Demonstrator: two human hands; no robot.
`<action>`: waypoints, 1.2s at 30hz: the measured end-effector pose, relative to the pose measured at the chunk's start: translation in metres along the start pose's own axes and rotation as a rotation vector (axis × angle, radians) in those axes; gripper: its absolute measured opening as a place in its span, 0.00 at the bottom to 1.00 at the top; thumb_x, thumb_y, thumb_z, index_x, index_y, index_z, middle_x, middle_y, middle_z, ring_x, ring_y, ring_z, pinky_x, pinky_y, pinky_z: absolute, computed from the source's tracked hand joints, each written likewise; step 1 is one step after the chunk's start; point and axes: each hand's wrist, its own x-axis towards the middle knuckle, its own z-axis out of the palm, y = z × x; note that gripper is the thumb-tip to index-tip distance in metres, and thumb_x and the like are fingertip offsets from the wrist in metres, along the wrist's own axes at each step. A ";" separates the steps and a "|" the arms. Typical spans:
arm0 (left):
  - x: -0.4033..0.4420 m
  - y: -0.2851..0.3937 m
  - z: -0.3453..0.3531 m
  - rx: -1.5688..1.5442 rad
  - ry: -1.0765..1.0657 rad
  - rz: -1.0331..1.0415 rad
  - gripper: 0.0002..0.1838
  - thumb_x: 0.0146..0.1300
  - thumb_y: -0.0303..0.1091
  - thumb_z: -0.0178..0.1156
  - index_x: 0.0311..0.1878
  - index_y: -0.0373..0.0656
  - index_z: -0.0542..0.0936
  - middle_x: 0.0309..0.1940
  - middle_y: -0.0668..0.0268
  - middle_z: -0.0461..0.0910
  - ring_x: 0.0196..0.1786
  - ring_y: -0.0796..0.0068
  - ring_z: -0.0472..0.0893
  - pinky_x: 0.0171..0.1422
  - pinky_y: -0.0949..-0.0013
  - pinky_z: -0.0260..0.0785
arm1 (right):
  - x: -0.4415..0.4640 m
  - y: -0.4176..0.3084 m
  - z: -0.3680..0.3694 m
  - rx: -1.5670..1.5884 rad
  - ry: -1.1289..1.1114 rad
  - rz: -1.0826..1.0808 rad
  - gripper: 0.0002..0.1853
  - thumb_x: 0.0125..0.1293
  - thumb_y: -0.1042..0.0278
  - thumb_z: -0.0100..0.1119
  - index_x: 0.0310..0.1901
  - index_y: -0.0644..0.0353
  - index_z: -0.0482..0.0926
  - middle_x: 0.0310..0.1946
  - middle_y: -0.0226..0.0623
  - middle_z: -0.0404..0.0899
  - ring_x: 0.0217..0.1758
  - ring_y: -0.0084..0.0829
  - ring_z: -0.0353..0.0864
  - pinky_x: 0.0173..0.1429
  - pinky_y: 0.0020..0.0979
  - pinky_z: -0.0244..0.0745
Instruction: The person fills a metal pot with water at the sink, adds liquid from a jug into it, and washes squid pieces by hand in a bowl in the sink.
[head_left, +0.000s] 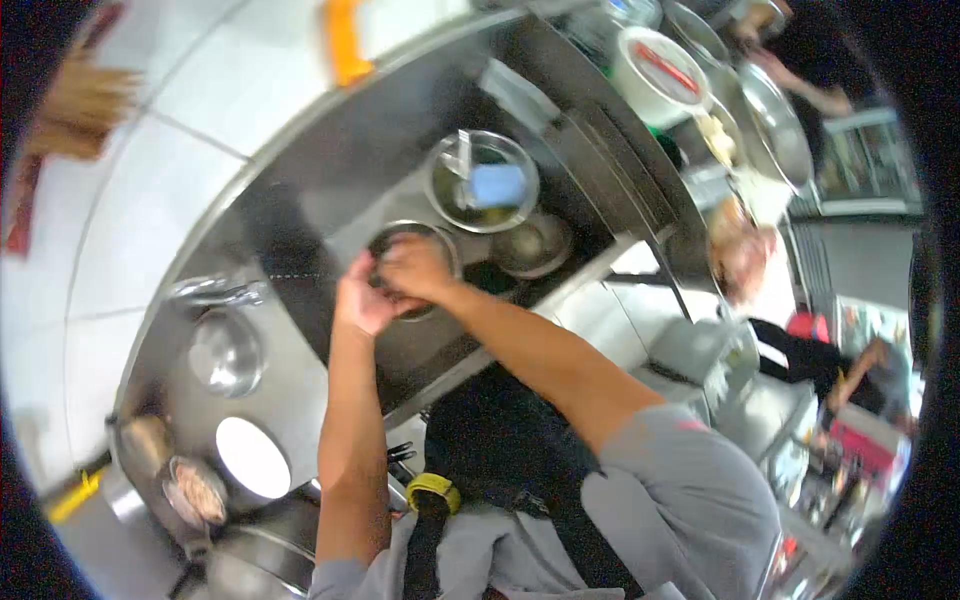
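Both hands meet over a round metal bowl [446, 247] inside a steel sink [300, 225]. My left hand [366, 300] is at the bowl's near left side, palm turned up and fingers curled. Against it, my right hand [420, 270] is bent over with its fingers closed. Blur hides whatever lies between them. Just beyond stands a larger metal basin [533, 205] of liquid, holding a blue sponge-like block [497, 186] and a shiny metal piece [460, 155]. To the right of the hands is another round pan [532, 246], partly in shadow.
On the left counter are a metal bowl [226, 352], a white oval dish [253, 458] and a bowl of pale food [197, 490]. A white tub [660, 78] with a red-handled item stands at upper right. Other people [825, 75] are at the right. White tiles line the wall.
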 end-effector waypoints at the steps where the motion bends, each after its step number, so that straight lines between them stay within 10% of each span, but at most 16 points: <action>1: 0.055 -0.001 -0.045 -0.053 -0.316 -0.013 0.29 0.67 0.50 0.52 0.65 0.40 0.67 0.60 0.51 0.72 0.63 0.53 0.72 0.67 0.44 0.64 | -0.009 -0.053 -0.017 0.215 0.045 0.221 0.16 0.52 0.55 0.58 0.27 0.61 0.82 0.32 0.47 0.83 0.49 0.47 0.80 0.54 0.48 0.72; 3: 0.130 -0.020 -0.089 -0.152 -0.762 0.042 0.31 0.68 0.52 0.50 0.65 0.38 0.67 0.62 0.52 0.71 0.65 0.52 0.71 0.70 0.43 0.61 | -0.025 -0.078 0.022 0.136 0.210 0.208 0.16 0.51 0.53 0.59 0.25 0.61 0.81 0.30 0.49 0.82 0.46 0.47 0.81 0.51 0.47 0.73; 7: 0.120 -0.038 -0.068 -0.099 -0.418 0.158 0.30 0.69 0.52 0.49 0.64 0.38 0.68 0.61 0.52 0.72 0.64 0.51 0.72 0.71 0.44 0.60 | -0.017 -0.083 0.013 0.154 0.151 0.333 0.16 0.56 0.55 0.61 0.23 0.60 0.75 0.25 0.48 0.79 0.29 0.49 0.80 0.34 0.44 0.73; 11: 0.103 -0.035 -0.040 0.036 -0.107 0.271 0.29 0.69 0.51 0.49 0.64 0.39 0.68 0.60 0.53 0.73 0.64 0.51 0.72 0.72 0.44 0.58 | 0.023 -0.003 0.022 0.131 0.310 0.124 0.18 0.58 0.51 0.61 0.25 0.59 0.78 0.24 0.50 0.80 0.30 0.50 0.81 0.38 0.46 0.75; 16: 0.030 -0.015 -0.001 0.023 0.153 0.171 0.27 0.69 0.45 0.50 0.64 0.37 0.67 0.61 0.51 0.71 0.65 0.51 0.71 0.71 0.43 0.60 | 0.005 0.010 0.005 -0.018 0.057 0.411 0.14 0.57 0.56 0.61 0.31 0.60 0.82 0.27 0.49 0.82 0.37 0.49 0.83 0.43 0.46 0.76; 21: 0.150 -0.024 -0.115 -0.077 -0.717 0.260 0.22 0.70 0.44 0.49 0.60 0.39 0.71 0.55 0.53 0.76 0.57 0.56 0.77 0.64 0.46 0.68 | -0.018 -0.076 0.020 0.200 0.257 0.302 0.13 0.58 0.59 0.60 0.31 0.61 0.82 0.27 0.50 0.81 0.36 0.49 0.82 0.42 0.44 0.75; 26: 0.184 -0.018 -0.072 -0.231 -1.270 0.244 0.19 0.68 0.47 0.48 0.53 0.45 0.76 0.44 0.63 0.81 0.46 0.60 0.81 0.55 0.54 0.74 | 0.005 -0.070 0.017 0.290 0.304 0.278 0.18 0.54 0.52 0.61 0.24 0.61 0.78 0.25 0.52 0.80 0.31 0.57 0.80 0.39 0.50 0.76; 28: 0.173 -0.015 -0.058 -0.136 -0.982 0.248 0.19 0.68 0.44 0.49 0.54 0.42 0.76 0.45 0.63 0.81 0.46 0.60 0.82 0.54 0.55 0.75 | 0.025 -0.029 0.009 0.053 0.293 0.247 0.17 0.60 0.54 0.60 0.27 0.62 0.76 0.25 0.50 0.80 0.29 0.53 0.80 0.34 0.46 0.73; 31: 0.080 -0.011 -0.034 0.040 -0.004 0.289 0.20 0.65 0.32 0.55 0.57 0.30 0.72 0.47 0.57 0.80 0.47 0.56 0.82 0.52 0.56 0.76 | 0.034 -0.004 -0.015 -0.025 0.218 0.386 0.17 0.60 0.52 0.61 0.37 0.61 0.78 0.30 0.50 0.81 0.35 0.52 0.82 0.39 0.47 0.75; 36: 0.039 0.019 -0.044 0.324 0.151 0.604 0.21 0.61 0.28 0.64 0.55 0.29 0.73 0.47 0.51 0.79 0.47 0.63 0.81 0.43 0.63 0.78 | 0.024 0.019 -0.059 -0.469 -0.700 -0.057 0.22 0.59 0.50 0.59 0.47 0.58 0.80 0.42 0.49 0.82 0.51 0.50 0.80 0.55 0.48 0.74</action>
